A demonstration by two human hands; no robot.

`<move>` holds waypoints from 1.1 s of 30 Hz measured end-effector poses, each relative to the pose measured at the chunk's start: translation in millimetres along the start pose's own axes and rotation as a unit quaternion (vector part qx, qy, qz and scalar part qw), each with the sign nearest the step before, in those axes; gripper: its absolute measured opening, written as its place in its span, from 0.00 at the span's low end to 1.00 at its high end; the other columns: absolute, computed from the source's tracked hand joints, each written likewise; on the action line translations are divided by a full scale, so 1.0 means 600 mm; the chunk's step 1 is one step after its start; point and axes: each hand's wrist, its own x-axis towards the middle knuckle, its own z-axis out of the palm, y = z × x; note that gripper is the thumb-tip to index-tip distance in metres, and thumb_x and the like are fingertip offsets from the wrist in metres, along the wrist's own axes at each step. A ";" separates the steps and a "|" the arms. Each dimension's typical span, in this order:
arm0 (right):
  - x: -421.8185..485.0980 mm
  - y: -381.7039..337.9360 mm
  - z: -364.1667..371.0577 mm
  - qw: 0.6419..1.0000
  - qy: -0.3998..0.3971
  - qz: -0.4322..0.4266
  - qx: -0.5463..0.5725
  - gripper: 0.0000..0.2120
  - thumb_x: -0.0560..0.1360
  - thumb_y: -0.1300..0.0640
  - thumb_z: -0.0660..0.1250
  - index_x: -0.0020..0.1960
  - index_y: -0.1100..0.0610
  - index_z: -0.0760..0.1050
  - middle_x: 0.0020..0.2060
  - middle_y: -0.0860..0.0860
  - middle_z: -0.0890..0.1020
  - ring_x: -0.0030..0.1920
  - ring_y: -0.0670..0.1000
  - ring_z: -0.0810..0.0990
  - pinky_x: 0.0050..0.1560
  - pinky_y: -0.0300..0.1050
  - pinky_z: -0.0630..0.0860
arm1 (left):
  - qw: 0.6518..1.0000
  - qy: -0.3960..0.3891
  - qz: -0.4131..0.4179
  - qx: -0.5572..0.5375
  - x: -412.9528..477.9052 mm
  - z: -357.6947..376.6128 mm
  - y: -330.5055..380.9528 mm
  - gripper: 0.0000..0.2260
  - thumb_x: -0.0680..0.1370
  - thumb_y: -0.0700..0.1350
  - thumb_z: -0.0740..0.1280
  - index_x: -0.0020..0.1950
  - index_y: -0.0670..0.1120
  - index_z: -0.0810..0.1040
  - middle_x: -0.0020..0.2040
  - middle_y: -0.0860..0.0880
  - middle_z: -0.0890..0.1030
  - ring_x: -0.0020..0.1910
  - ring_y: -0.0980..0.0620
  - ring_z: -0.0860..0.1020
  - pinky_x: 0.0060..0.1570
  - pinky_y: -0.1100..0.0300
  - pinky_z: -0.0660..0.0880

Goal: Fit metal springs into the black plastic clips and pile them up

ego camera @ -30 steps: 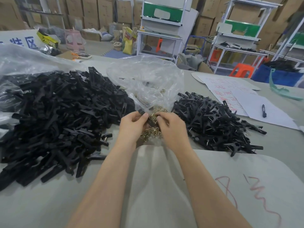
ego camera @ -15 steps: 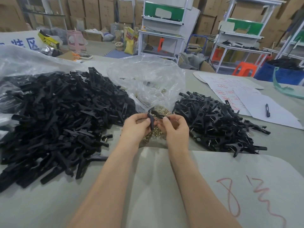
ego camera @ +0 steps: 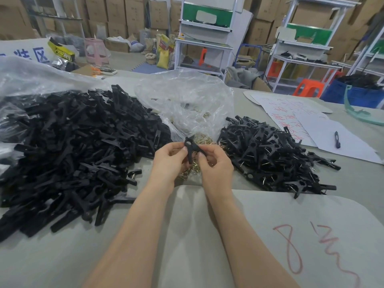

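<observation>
Both the left hand (ego camera: 168, 161) and the right hand (ego camera: 216, 165) pinch one black clip (ego camera: 189, 149), seemingly upright, and the finished pile (ego camera: 270, 154) toward the right edge of the tabletop (ego camera: 357, 183) lies nearer the right hand.

Matt black plastic clip (ego camera: 190, 150) between hands. Shiny brass-toned metal springs (ego camera: 204, 140) just beyond fingers, in crinkled glossy clear plastic bag (ego camera: 185, 104). Smooth matt grey tabletop (ego camera: 52, 256) under forearms.

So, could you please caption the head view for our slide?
Left hand and right hand hold a black clip over loose springs.
</observation>
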 end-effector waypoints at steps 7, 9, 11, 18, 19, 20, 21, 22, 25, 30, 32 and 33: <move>0.002 -0.002 0.001 0.997 -0.048 0.034 0.059 0.10 0.75 0.66 0.67 0.46 0.51 0.78 0.42 0.48 0.84 0.45 0.48 0.83 0.51 0.44 0.79 | 0.999 0.018 0.018 0.037 0.002 -0.003 0.002 0.04 0.78 0.36 0.65 0.51 0.41 0.79 0.45 0.42 0.81 0.41 0.49 0.78 0.43 0.59 0.77; 0.003 -0.004 0.000 0.995 -0.042 0.046 0.082 0.09 0.76 0.66 0.66 0.46 0.53 0.78 0.41 0.50 0.83 0.43 0.50 0.82 0.50 0.48 0.79 | 0.998 0.013 0.028 0.055 0.002 -0.004 0.001 0.05 0.78 0.36 0.65 0.53 0.41 0.79 0.46 0.42 0.82 0.44 0.48 0.79 0.52 0.53 0.77; 0.005 -0.007 -0.003 0.991 -0.044 0.066 0.110 0.09 0.77 0.67 0.65 0.46 0.54 0.79 0.38 0.47 0.83 0.39 0.47 0.80 0.45 0.44 0.79 | 0.997 -0.001 0.037 0.065 0.001 -0.005 0.002 0.06 0.78 0.36 0.66 0.54 0.41 0.79 0.46 0.43 0.82 0.46 0.48 0.80 0.56 0.52 0.77; 0.016 -0.019 -0.020 0.936 -0.100 0.169 0.291 0.12 0.78 0.69 0.60 0.45 0.59 0.80 0.34 0.49 0.83 0.31 0.44 0.75 0.34 0.34 0.73 | 0.989 -0.140 0.047 -0.022 -0.012 -0.005 0.014 0.10 0.78 0.34 0.64 0.56 0.46 0.79 0.42 0.49 0.80 0.39 0.58 0.81 0.43 0.67 0.78; 0.017 -0.020 -0.021 0.929 -0.104 0.179 0.307 0.13 0.78 0.70 0.60 0.44 0.59 0.81 0.32 0.49 0.82 0.30 0.43 0.75 0.32 0.33 0.72 | 0.987 -0.150 0.052 -0.011 -0.014 -0.003 0.015 0.09 0.78 0.34 0.64 0.53 0.46 0.79 0.44 0.47 0.79 0.39 0.58 0.81 0.44 0.67 0.78; 0.018 -0.021 -0.022 0.922 -0.101 0.191 0.320 0.14 0.77 0.70 0.60 0.43 0.60 0.81 0.31 0.49 0.82 0.29 0.43 0.75 0.32 0.33 0.72 | 0.987 -0.150 0.058 0.002 -0.016 -0.002 0.016 0.07 0.78 0.34 0.65 0.51 0.44 0.79 0.45 0.46 0.79 0.38 0.58 0.81 0.45 0.66 0.79; 0.019 -0.021 -0.023 0.916 -0.092 0.204 0.332 0.13 0.77 0.71 0.60 0.43 0.60 0.80 0.30 0.49 0.81 0.28 0.43 0.75 0.31 0.33 0.73 | 0.988 -0.144 0.061 0.014 -0.017 -0.002 0.016 0.06 0.77 0.34 0.66 0.49 0.43 0.79 0.44 0.46 0.79 0.38 0.58 0.81 0.46 0.66 0.79; 0.020 -0.020 -0.023 0.911 -0.081 0.217 0.341 0.11 0.77 0.71 0.60 0.45 0.61 0.79 0.30 0.49 0.81 0.27 0.43 0.75 0.31 0.32 0.74 | 0.989 -0.134 0.061 0.025 -0.016 -0.003 0.017 0.05 0.77 0.34 0.66 0.48 0.42 0.80 0.43 0.46 0.78 0.38 0.58 0.81 0.46 0.67 0.79; 0.024 -0.018 -0.028 0.899 -0.049 0.242 0.361 0.06 0.78 0.69 0.61 0.48 0.61 0.75 0.30 0.50 0.81 0.28 0.44 0.78 0.32 0.34 0.77 | 0.990 -0.113 0.055 0.070 -0.015 -0.012 0.018 0.04 0.76 0.36 0.69 0.48 0.44 0.81 0.42 0.45 0.78 0.40 0.54 0.80 0.49 0.64 0.79; 0.028 -0.023 -0.030 0.907 -0.033 0.242 0.344 0.04 0.79 0.66 0.61 0.47 0.61 0.74 0.31 0.52 0.83 0.29 0.46 0.81 0.33 0.35 0.79 | 0.980 -0.123 0.061 0.145 -0.015 -0.018 0.021 0.03 0.76 0.40 0.70 0.47 0.47 0.82 0.42 0.42 0.79 0.44 0.52 0.79 0.54 0.59 0.78; 0.029 -0.026 -0.035 0.950 -0.035 0.211 0.227 0.02 0.79 0.62 0.63 0.48 0.58 0.75 0.36 0.52 0.83 0.32 0.47 0.81 0.37 0.37 0.79 | 0.993 -0.088 0.049 0.065 -0.011 -0.019 0.024 0.03 0.76 0.38 0.69 0.47 0.44 0.81 0.41 0.43 0.80 0.40 0.54 0.80 0.50 0.63 0.79; 0.031 -0.028 -0.039 0.977 -0.047 0.180 0.099 0.02 0.78 0.59 0.66 0.49 0.56 0.75 0.39 0.51 0.83 0.35 0.47 0.80 0.41 0.37 0.79 | 0.997 -0.066 0.033 -0.007 -0.008 -0.022 0.027 0.02 0.76 0.37 0.68 0.47 0.42 0.80 0.40 0.45 0.80 0.38 0.56 0.81 0.48 0.65 0.79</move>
